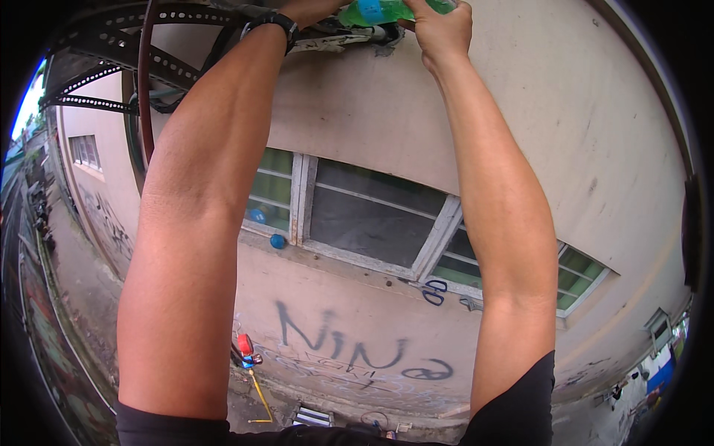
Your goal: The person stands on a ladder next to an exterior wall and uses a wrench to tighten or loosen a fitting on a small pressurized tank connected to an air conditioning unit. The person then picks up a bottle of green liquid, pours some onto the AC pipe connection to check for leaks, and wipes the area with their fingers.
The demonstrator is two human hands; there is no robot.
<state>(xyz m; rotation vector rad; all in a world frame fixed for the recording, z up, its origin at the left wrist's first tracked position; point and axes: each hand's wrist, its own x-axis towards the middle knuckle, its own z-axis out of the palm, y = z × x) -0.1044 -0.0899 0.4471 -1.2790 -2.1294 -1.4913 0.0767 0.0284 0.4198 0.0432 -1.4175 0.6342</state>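
Both my arms are raised toward the top of the head view. My right hand [443, 33] is closed around a green plastic bottle [400, 10] with a light blue label, tipped on its side. Close to the bottle's left end is my left hand [312, 10], with a black watch [277, 28] on its wrist. The upper edge cuts off its fingers, so their grip does not show. Just under the bottle, a whitish wrapped pipe [338, 42] runs to a rough hole in the wall [385, 49].
Black perforated metal brackets [119, 48] and a dark red pipe [146, 89] stand at the upper left. Below is a louvred window [375, 212]; its ledge bears scissors [434, 292] and a blue roll [277, 241]. A red and blue gauge set [247, 349] with a yellow hose hangs lower down.
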